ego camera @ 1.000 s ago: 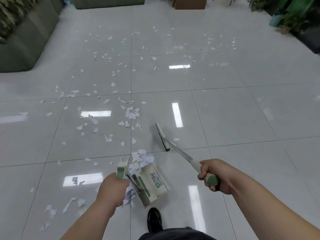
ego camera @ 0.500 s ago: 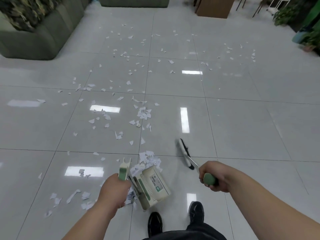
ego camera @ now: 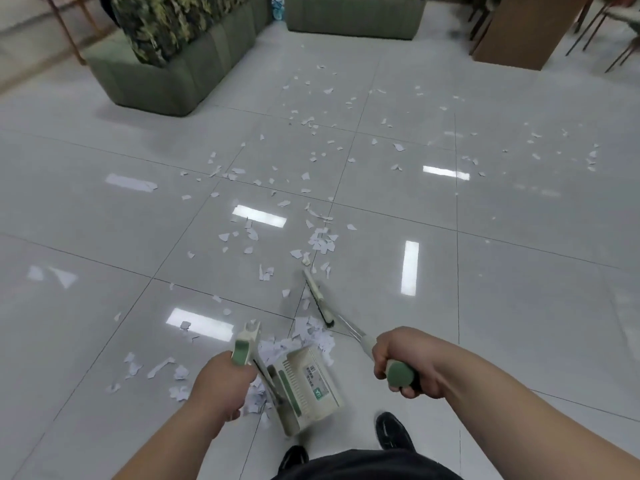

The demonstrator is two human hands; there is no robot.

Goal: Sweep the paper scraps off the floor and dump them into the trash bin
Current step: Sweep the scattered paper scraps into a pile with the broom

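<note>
White paper scraps (ego camera: pixel 320 242) lie scattered over the glossy grey tile floor, thickest in a band running away from me. My left hand (ego camera: pixel 221 386) grips the green handle of a cream dustpan (ego camera: pixel 306 388), which stands on the floor just ahead of my feet with a heap of scraps at its mouth. My right hand (ego camera: pixel 403 362) grips the green end of the broom's metal handle. The broom head (ego camera: pixel 317 297) rests on the floor just beyond the dustpan, next to that heap. No trash bin is in view.
A green sofa (ego camera: pixel 162 77) with a camouflage cover stands at the far left, another green seat (ego camera: pixel 353 15) at the back. A brown wooden cabinet (ego camera: pixel 519 32) and chair legs are at the far right. My black shoes (ego camera: pixel 393 431) stand behind the dustpan.
The view has swung left, bringing the sofas into sight. The broom head has moved from the right side across to the scrap line just beyond the dustpan. Both hands keep their grips.
</note>
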